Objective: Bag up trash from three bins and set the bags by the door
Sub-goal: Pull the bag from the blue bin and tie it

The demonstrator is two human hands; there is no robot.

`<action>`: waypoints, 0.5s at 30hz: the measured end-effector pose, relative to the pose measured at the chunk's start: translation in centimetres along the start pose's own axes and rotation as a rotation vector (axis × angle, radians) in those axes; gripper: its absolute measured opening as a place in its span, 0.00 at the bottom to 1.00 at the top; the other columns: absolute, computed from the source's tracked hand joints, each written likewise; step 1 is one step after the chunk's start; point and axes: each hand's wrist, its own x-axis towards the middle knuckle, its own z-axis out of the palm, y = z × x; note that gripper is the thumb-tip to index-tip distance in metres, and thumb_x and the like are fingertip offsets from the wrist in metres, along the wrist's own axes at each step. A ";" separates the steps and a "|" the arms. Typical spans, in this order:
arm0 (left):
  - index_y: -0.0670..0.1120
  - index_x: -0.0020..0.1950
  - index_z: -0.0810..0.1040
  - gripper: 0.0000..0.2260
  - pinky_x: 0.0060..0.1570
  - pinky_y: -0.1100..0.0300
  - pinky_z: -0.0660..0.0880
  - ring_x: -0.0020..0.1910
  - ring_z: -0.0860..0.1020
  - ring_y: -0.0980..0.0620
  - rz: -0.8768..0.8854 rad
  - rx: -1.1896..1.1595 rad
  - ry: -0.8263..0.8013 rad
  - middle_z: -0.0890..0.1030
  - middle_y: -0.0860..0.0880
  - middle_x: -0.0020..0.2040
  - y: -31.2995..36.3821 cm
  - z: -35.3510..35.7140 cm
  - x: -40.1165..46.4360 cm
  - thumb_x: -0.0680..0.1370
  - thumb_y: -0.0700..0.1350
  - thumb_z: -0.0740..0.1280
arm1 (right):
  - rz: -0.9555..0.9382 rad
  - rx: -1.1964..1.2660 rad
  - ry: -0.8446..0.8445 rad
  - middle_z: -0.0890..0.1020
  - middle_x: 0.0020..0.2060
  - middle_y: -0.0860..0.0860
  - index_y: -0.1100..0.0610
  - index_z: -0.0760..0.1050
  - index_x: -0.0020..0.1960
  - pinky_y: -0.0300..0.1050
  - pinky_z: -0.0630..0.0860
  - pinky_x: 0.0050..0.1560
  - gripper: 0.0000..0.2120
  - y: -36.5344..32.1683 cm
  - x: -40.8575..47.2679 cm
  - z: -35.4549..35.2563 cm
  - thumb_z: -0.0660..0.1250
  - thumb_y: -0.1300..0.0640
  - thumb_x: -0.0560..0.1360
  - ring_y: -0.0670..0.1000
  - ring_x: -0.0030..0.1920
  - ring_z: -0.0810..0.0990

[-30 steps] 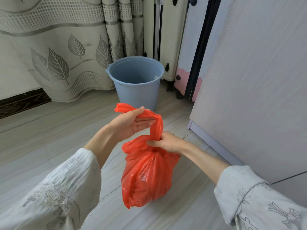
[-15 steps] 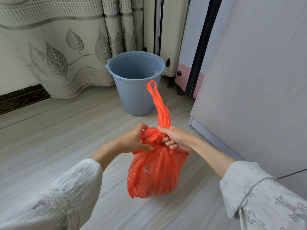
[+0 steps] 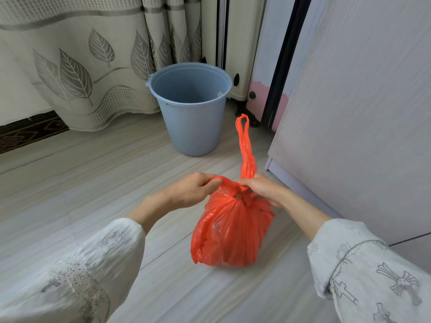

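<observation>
A full red plastic trash bag (image 3: pixel 232 231) hangs just above the wooden floor in front of me. My left hand (image 3: pixel 193 191) grips one handle at the bag's neck on its left side. My right hand (image 3: pixel 262 187) pinches the base of the other handle, whose long loop (image 3: pixel 245 145) sticks straight up. The two handles cross at the neck in a loose knot. Beyond the bag stands an empty blue-grey plastic bin (image 3: pixel 191 108) with no liner in it.
A grey cabinet side (image 3: pixel 354 108) stands close on the right. Behind the bin are a cream suitcase (image 3: pixel 235 43), a pink one (image 3: pixel 263 96) and a leaf-patterned curtain (image 3: pixel 77 64). A dark rug edge (image 3: pixel 28 131) lies far left.
The left hand has let the handle loop go through and come down to the neck. The knot has drawn tighter, one handle loop now stands up, and the bag has sunk lower.
</observation>
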 end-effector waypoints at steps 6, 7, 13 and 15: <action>0.44 0.32 0.69 0.17 0.23 0.71 0.60 0.23 0.63 0.59 0.011 -0.166 -0.018 0.63 0.54 0.27 2.3 0.0 -0.1 0.80 0.48 0.57 | 0.017 0.003 0.024 0.80 0.30 0.51 0.55 0.76 0.36 0.30 0.69 0.24 0.15 0.8 0.1 -0.9 0.57 0.54 0.78 0.45 0.28 0.75; 0.46 0.31 0.67 0.17 0.23 0.69 0.60 0.24 0.62 0.59 0.008 -0.166 -0.048 0.64 0.54 0.27 2.6 -0.1 -0.1 0.80 0.48 0.57 | 0.018 0.020 0.033 0.79 0.30 0.50 0.55 0.75 0.36 0.30 0.69 0.25 0.15 0.9 0.2 -1.1 0.58 0.54 0.78 0.46 0.29 0.74; 0.43 0.43 0.78 0.10 0.24 0.70 0.66 0.23 0.70 0.63 -0.023 0.128 -0.418 0.71 0.51 0.29 3.3 0.3 -0.5 0.79 0.45 0.59 | 0.008 0.358 0.008 0.77 0.33 0.52 0.55 0.74 0.37 0.39 0.67 0.36 0.11 1.4 0.6 -2.3 0.62 0.54 0.77 0.49 0.34 0.73; 0.43 0.46 0.77 0.12 0.40 0.68 0.69 0.40 0.77 0.59 -0.073 0.274 -0.553 0.78 0.46 0.41 2.8 0.5 -0.5 0.77 0.52 0.61 | -0.032 0.372 -0.041 0.77 0.28 0.49 0.55 0.74 0.36 0.36 0.68 0.33 0.12 1.0 0.2 -2.5 0.62 0.54 0.77 0.48 0.32 0.72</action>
